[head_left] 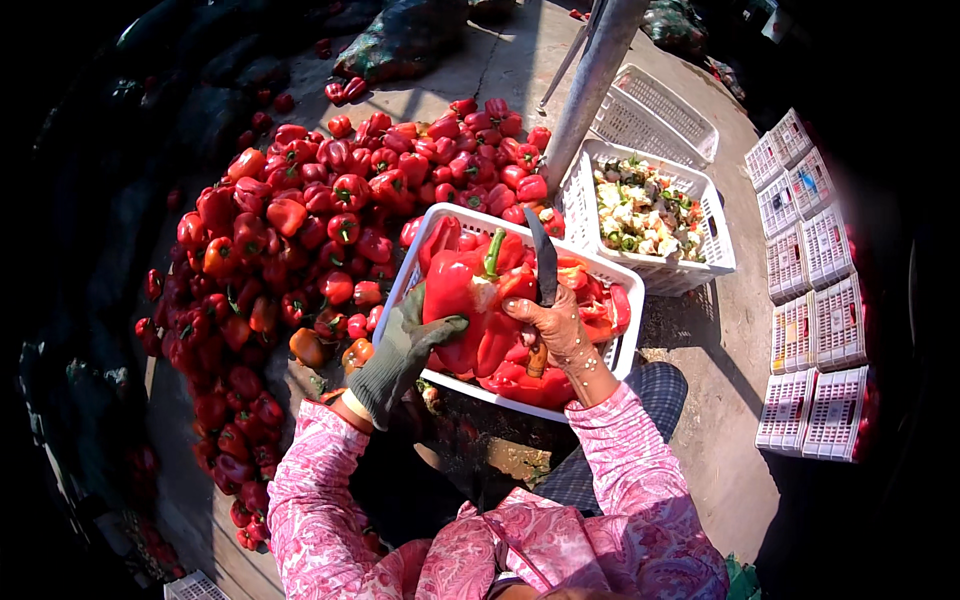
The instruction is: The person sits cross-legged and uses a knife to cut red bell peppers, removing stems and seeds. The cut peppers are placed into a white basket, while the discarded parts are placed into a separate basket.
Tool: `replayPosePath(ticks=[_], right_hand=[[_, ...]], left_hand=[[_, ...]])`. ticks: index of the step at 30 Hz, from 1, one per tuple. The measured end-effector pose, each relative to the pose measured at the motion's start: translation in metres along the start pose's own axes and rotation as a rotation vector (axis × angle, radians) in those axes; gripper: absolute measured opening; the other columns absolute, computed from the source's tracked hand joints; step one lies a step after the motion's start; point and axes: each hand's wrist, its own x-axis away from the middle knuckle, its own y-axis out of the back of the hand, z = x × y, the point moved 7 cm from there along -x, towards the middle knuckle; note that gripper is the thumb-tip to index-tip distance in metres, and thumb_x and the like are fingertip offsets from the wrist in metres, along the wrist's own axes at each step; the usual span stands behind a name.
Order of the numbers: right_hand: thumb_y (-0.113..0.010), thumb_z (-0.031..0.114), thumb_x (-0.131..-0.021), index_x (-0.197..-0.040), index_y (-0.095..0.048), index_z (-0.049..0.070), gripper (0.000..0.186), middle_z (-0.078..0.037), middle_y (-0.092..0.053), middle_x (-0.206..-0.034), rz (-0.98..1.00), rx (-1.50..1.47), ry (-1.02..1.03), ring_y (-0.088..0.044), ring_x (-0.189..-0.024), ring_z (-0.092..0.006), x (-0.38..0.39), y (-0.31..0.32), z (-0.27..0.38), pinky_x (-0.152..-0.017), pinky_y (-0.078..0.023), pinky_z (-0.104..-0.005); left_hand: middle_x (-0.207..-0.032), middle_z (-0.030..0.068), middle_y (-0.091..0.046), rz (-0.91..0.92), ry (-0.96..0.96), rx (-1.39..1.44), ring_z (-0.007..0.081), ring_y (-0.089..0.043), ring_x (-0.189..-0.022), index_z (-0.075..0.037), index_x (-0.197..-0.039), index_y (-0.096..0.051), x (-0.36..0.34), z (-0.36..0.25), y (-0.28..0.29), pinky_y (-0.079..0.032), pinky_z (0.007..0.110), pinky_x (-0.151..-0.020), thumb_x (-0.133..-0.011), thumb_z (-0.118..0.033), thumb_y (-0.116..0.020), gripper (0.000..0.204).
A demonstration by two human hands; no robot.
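My left hand (393,352), in a grey-green knit glove, grips a large red bell pepper (452,308) from its left side, thumb across the front. The pepper's green stem points up, and its flesh looks cut around the stem. My bare right hand (563,332) is wrapped round a knife with a wooden handle; its dark curved blade (543,255) points upward. The right thumb reaches toward the pepper's right side, and pale seeds stick to that wrist. Beneath both hands sits a white plastic crate (630,345) holding red pepper pieces.
A big heap of red peppers (330,215) spreads at the left and far side. A white crate (722,240) of pepper cores stands at the right, before another crate (665,110). A metal pole (597,90) rises beside them. Stacked white crates (822,255) line the far right.
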Motion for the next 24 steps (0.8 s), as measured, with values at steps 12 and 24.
replayPosePath(ticks=[12, 24], right_hand=[[-0.074, 0.006, -0.07, -0.115, -0.061, 0.0, 0.047, 0.001, -0.058, -0.063, 0.05, 0.211, -0.035, -0.047, -0.045, -0.0042, 0.01, 0.08, -0.029, -0.041, -0.037, -0.0213], [-0.074, 0.011, -0.074, -0.086, -0.067, 0.001, 0.017, -0.001, -0.064, -0.068, -0.254, 0.083, -0.069, -0.055, -0.051, -0.0067, -0.007, 0.103, -0.079, -0.048, -0.044, -0.023]], left_hand=[[-0.104, 0.0065, -0.063, -0.007, 0.212, 0.256, 0.0161, -0.06, -0.095, 0.0, -0.118, -0.055, -0.033, 0.087, -0.048, -0.049, 0.031, -0.086, -0.079, -0.013, -0.066, 0.042], [-0.106, 0.0106, -0.064, -0.147, 0.292, 0.229, 0.0209, -0.062, -0.096, 0.001, -0.12, -0.053, -0.054, 0.09, -0.022, -0.049, 0.032, -0.088, -0.085, -0.016, -0.064, 0.04]])
